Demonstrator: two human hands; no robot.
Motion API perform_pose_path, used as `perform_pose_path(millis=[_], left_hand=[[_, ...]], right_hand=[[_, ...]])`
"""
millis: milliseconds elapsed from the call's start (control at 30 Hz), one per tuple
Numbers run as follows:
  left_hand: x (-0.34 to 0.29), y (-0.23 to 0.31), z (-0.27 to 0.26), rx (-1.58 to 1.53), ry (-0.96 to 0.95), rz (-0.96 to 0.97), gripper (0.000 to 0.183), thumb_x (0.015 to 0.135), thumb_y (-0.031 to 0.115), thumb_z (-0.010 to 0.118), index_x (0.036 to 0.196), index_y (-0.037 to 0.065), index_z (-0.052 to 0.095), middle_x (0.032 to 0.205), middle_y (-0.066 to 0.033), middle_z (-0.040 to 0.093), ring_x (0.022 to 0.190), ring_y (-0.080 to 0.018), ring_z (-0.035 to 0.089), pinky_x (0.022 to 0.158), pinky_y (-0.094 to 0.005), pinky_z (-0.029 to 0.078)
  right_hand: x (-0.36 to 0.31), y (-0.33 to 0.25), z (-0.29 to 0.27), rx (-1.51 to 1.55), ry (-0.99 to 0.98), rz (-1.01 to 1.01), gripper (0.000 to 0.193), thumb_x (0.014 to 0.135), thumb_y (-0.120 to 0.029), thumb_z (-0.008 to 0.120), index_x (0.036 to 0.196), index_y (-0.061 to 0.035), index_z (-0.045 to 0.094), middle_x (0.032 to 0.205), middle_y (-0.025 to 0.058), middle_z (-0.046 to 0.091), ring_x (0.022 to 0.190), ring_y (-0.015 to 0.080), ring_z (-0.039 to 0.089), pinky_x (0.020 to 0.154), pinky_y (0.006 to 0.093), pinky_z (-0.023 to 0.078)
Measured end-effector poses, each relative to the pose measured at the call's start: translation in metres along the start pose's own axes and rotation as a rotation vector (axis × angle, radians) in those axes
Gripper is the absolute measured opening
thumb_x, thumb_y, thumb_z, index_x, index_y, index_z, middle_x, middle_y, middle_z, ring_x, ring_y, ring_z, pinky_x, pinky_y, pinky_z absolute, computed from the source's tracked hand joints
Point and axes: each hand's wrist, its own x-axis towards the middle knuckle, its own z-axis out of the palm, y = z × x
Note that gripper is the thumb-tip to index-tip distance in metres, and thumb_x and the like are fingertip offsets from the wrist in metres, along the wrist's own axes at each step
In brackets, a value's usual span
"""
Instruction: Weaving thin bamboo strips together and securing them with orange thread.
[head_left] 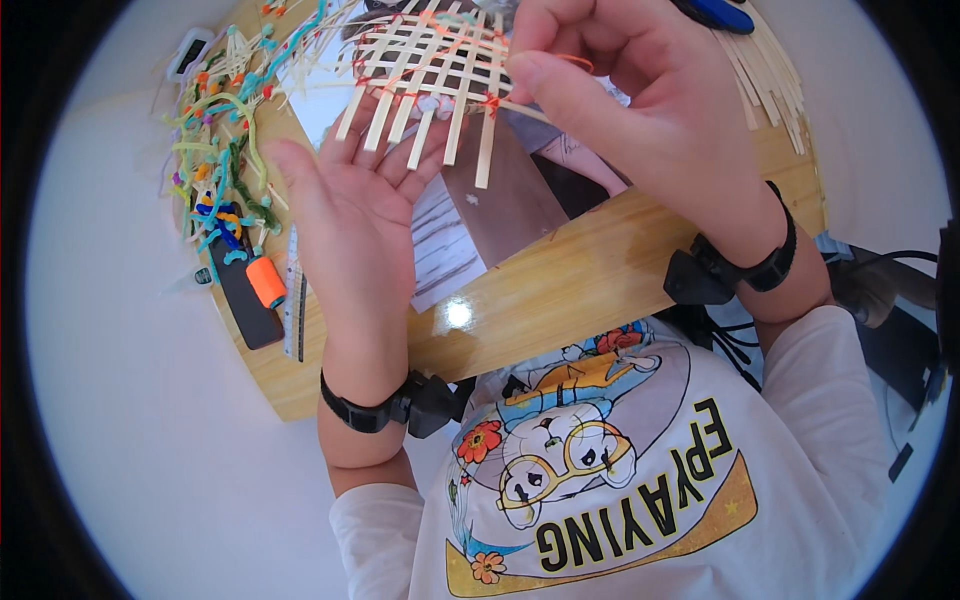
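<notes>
The left hand [362, 225] lies palm up, its fingers stretched out and its thumb well apart from them; over those fingers sits the woven lattice of pale strips [432, 72], its loose ends pointing back toward the palm; the right hand [665, 100], at the lattice's right edge, has thumb and forefinger pinched together on an orange thread [572, 60]; below the left fingers a printed sheet [500, 210] covers part of the desk [540, 300]; left of them are tangled coloured fuzzy stems [215, 150]; nearer the body than those fingers, an orange spool [265, 283] and a ruler [294, 300]; right of the right fingers, spare strips [778, 85].
</notes>
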Motion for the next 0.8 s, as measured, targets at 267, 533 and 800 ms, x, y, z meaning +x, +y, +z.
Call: perform_pose_path(millis=[267, 533, 800], left_hand=[[0.005, -0.002, 0.000, 0.365, 0.151, 0.115, 0.041, 0.091, 0.017, 0.061, 0.123, -0.004, 0.047, 0.115, -0.0137, 0.059, 0.102, -0.0165, 0.059, 0.087, -0.0291, 0.048], [0.007, 0.029, -0.002, 0.697, 0.234, 0.377, 0.033, 0.081, 0.010, 0.072, 0.108, -0.004, 0.061, 0.095, -0.0096, 0.066, 0.083, -0.0122, 0.063, 0.072, -0.0239, 0.053], [-0.001, 0.034, -0.001, 0.736, 0.210, 0.324, 0.032, 0.079, 0.013, 0.074, 0.105, -0.001, 0.064, 0.091, -0.0092, 0.067, 0.079, -0.0112, 0.064, 0.067, -0.0226, 0.052]], right_hand=[[-0.009, 0.011, 0.017, -0.030, -0.062, -0.299, 0.009, 0.085, 0.000, 0.060, 0.093, -0.0020, 0.058, 0.085, 0.0009, 0.060, 0.074, 0.0057, 0.055, 0.069, 0.0185, 0.043], [-0.010, -0.021, -0.111, 0.272, 0.243, -0.588, 0.018, 0.093, -0.008, 0.049, 0.100, 0.0079, 0.054, 0.067, -0.0021, 0.032, 0.066, 0.0106, 0.032, 0.069, 0.0243, 0.031], [-0.031, -0.020, -0.139, 0.247, 0.391, -0.482, 0.021, 0.094, -0.009, 0.048, 0.103, 0.0097, 0.051, 0.067, -0.0017, 0.031, 0.064, 0.0094, 0.028, 0.064, 0.0259, 0.029]])
